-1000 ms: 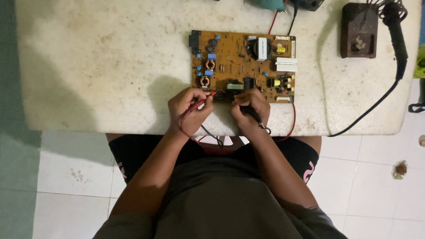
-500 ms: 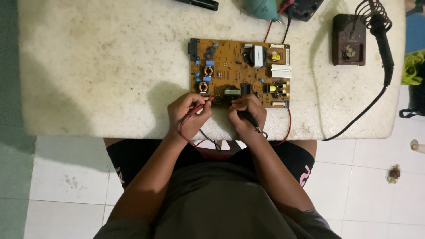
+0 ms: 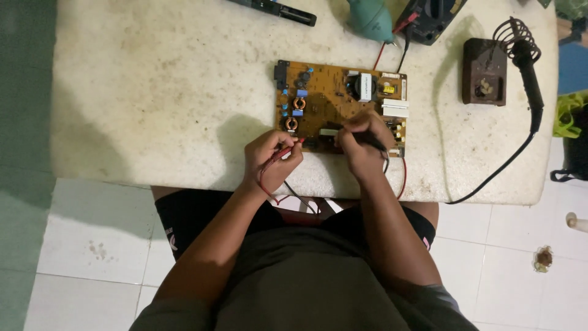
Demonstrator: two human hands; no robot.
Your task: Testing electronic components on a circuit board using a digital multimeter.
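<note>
A brown circuit board [image 3: 340, 107] lies flat in the upper middle of the frame, close to the near edge of the pale, stained surface [image 3: 153, 104], which keeps it within easy reach of the seated person. The left hand [image 3: 269, 160] is closed around a red test probe [image 3: 288, 149], gripped like a pen so its tip slants toward the board's lower left corner; its red lead loops down off the edge below the wrist. The right hand [image 3: 361, 142] is clenched on a black test probe [image 3: 372, 141], held over the board's lower right part, though its tip is hidden by the fingers. Red and black leads run from the board area up to a dark meter [image 3: 432, 15] at the top edge, set just beyond the board. At the upper right a soldering iron [image 3: 528, 67] rests in its coiled stand [image 3: 487, 70], parked well apart from the hands, its cable [image 3: 496, 175] trailing toward the surface's lower right edge.
</note>
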